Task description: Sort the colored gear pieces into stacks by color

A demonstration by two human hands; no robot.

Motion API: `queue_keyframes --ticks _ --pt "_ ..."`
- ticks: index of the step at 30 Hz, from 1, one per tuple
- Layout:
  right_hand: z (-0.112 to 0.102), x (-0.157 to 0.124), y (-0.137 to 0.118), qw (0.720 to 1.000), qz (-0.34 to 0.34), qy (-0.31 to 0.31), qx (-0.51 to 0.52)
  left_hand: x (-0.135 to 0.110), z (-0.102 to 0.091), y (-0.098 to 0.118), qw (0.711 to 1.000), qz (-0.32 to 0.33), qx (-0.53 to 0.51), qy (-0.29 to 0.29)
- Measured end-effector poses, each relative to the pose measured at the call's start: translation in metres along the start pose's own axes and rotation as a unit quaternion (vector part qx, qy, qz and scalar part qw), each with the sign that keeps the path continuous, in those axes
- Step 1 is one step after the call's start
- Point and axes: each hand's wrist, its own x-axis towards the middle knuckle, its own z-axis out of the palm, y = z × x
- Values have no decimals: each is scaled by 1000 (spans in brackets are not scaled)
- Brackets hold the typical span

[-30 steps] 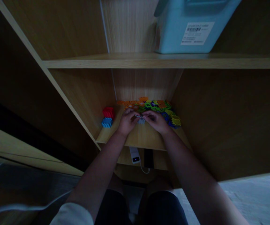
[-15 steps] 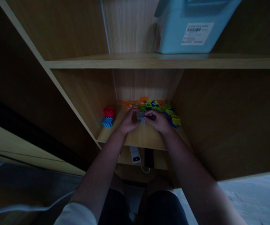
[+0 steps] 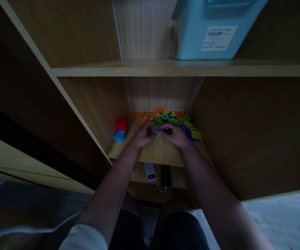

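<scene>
Two hands in view, both over one middle shelf (image 3: 150,152). One gray stack (image 3: 157,129) sits between them. Right hand (image 3: 174,133): thumb and fingers pinched on the near right side of the stack. Left hand (image 3: 144,134): curved about the opposite side, thumb and finger apart; I cannot tell whether it grips or only steadies.

Left of the left hand, two more stacks: one red stack (image 3: 121,125), one light blue stack (image 3: 119,135) just nearer. Beyond the hands, one spread of loose toothed pieces (image 3: 171,117), orange at the left, green mid, yellow and dark blue behind the right hand; too overlapped to count.

Below the hands, on a lower shelf: one white device (image 3: 150,172) with a lit display, one black slab (image 3: 166,175), one pale cord (image 3: 161,189). High above the hands, one blue bin (image 3: 215,21) bearing one label (image 3: 219,38).

Against a second ago: fingertips of both hands then met at a thin gray piece over the stack; now the stack's flat top shows between them, the left hand slightly lower. Red and light blue stacks unmoved.
</scene>
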Motion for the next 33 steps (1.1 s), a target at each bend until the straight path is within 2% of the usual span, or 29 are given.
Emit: queue_keyframes --ticks 8,11,13,15,17,20,27,33 --pt "-3 1 -8 1000 -9 -3 0 1 1 0 1000 -3 -3 8" --pt "-12 3 -4 996 14 68 -64 1 0 1 1000 1 -1 5" --pt "-20 2 3 978 59 136 -147 0 -1 2 1000 -4 3 3" --pt "-24 0 10 953 114 161 -232 0 -1 2 1000 -10 8 1" --pt "-24 -3 16 935 143 142 -293 1 -2 3 1000 -13 11 1" --pt "-19 -7 22 928 141 109 -328 1 -2 2 1000 -12 14 6" --pt "-12 -13 31 939 89 119 -311 0 -2 4 1000 -22 7 15" --pt "-16 -7 26 939 126 66 -315 1 -4 9 1000 -24 14 10"
